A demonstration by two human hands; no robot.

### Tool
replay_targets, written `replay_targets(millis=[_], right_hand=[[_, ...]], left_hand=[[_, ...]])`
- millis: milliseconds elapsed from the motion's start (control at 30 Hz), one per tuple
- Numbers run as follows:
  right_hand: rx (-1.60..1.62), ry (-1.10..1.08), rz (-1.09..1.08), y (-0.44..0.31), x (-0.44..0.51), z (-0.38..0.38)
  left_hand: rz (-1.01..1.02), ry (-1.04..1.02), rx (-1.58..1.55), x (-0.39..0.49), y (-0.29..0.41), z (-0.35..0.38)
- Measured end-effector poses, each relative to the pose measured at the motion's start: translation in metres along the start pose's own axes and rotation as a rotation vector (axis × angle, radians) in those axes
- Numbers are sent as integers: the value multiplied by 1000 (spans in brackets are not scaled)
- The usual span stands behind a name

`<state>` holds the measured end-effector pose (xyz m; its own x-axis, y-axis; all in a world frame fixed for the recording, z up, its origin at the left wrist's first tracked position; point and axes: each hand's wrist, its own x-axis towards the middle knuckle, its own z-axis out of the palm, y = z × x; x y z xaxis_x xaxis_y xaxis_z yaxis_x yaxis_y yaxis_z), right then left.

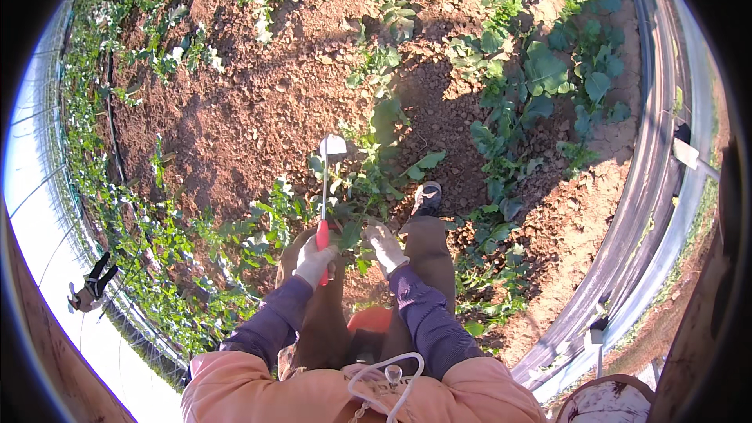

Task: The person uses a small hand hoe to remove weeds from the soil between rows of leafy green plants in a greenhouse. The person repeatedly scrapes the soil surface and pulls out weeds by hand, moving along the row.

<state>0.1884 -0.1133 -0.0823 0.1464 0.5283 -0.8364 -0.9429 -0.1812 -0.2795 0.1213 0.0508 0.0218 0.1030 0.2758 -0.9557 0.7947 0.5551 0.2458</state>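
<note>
My left hand (316, 261), in a white glove, grips the red handle (322, 236) of a small hand hoe. Its thin metal shaft points away from me, and the pale flat blade (333, 145) is over the soil at the edge of a row of leafy green plants (370, 173). My right hand (385, 245), also in a white glove, is among the leaves between my knees, beside my right leg. Leaves partly hide its fingertips, so whether it holds a stem cannot be told.
Rows of leafy plants (493, 111) run through reddish-brown clumpy soil (252, 123). My dark shoe (427, 198) stands beside the middle row. Black sheeting (652, 200) curves along the right side, and a dark hose (111, 111) lies at left. A red-orange object (370, 320) is between my legs.
</note>
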Motion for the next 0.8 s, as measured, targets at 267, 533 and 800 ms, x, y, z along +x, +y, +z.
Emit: replay_targets(millis=[267,533,800], right_hand=[[-319,-575,32,-43,-120,10],[-200,-135,20,-135,-157,57],[407,382,41,-208,-89,54]], left_hand=[[-10,170,135,-142,63,46],[228,-59,724,-171,85,88],[399,-547,1195,-117,130,22]])
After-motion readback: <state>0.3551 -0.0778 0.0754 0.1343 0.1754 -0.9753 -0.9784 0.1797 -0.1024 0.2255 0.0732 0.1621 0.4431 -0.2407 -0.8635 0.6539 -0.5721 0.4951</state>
